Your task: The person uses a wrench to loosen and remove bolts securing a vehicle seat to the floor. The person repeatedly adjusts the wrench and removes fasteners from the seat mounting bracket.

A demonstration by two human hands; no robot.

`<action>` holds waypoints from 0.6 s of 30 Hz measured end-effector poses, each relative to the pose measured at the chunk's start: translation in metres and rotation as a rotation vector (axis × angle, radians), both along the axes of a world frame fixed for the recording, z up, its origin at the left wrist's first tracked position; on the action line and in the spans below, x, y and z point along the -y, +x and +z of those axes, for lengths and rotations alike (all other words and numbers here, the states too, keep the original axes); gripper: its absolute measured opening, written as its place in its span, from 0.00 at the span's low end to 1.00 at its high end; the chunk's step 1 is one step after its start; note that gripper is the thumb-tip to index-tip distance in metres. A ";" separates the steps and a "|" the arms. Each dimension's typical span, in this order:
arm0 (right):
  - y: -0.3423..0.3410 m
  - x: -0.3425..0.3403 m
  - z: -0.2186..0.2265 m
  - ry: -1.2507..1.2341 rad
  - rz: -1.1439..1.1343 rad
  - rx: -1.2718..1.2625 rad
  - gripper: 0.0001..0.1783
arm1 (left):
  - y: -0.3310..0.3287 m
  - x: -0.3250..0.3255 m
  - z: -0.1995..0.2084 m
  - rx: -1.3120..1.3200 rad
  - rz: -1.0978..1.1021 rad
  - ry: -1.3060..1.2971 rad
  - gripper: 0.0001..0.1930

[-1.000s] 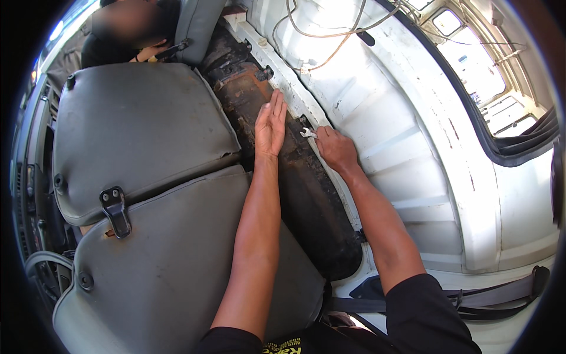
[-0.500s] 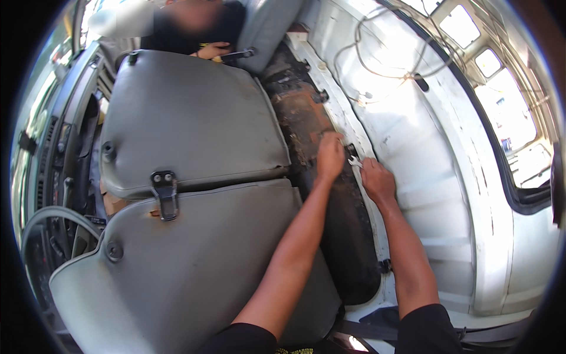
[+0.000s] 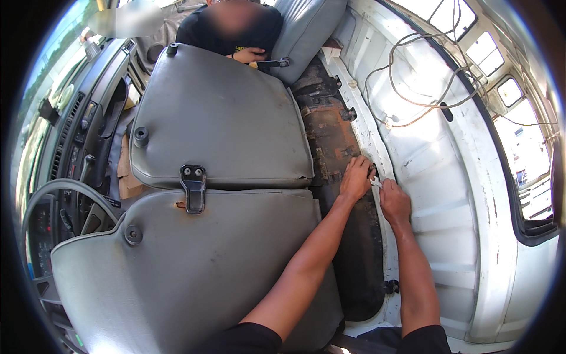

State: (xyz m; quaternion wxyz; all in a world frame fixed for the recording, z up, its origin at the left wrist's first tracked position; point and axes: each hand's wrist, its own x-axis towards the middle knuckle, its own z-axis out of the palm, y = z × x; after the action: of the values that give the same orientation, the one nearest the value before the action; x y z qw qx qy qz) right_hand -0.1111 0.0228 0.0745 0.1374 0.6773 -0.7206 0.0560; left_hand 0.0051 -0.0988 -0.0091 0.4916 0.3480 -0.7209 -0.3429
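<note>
A silver open-end wrench [image 3: 376, 182] is held in my right hand [image 3: 395, 204], whose fingers are closed round it. Its head points left, toward a small black bracket [image 3: 373, 169] on the white metal ledge. My left hand [image 3: 357, 179] reaches to the same bracket, fingers curled and close together beside the wrench head. Whatever lies between the left fingertips is hidden. Under my left forearm are the grey seat cushions [image 3: 230, 118], tipped up with a black hinge plate [image 3: 194, 190] at their joint.
A dark, rusty floor panel [image 3: 330, 133] runs between the seats and the white rear wall [image 3: 436, 236]. Other black brackets [image 3: 349, 114] line the ledge. Loose cable [image 3: 407, 123] hangs over the wall. A co-worker [image 3: 259, 35] leans beyond the seats. The steering wheel [image 3: 71, 184] is left.
My left hand has come across to the bracket and now sits beside the wrench head. The wrench has moved closer to the left fingers. The whole view has shifted slightly.
</note>
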 end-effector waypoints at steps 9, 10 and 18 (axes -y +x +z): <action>0.000 -0.005 0.002 0.017 -0.019 -0.040 0.08 | -0.003 -0.005 0.006 0.073 0.011 0.031 0.11; 0.001 -0.007 0.003 0.008 -0.014 -0.039 0.08 | -0.005 -0.009 0.005 0.075 0.028 0.022 0.11; 0.005 0.003 -0.005 0.021 -0.015 0.037 0.06 | -0.011 0.000 -0.003 0.352 0.055 -0.082 0.13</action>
State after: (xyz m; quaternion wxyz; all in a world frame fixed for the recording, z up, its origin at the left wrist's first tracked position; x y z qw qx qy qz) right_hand -0.1061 0.0201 0.0693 0.1174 0.6722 -0.7285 0.0598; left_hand -0.0061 -0.0987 -0.0122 0.3808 0.4020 -0.7993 -0.2335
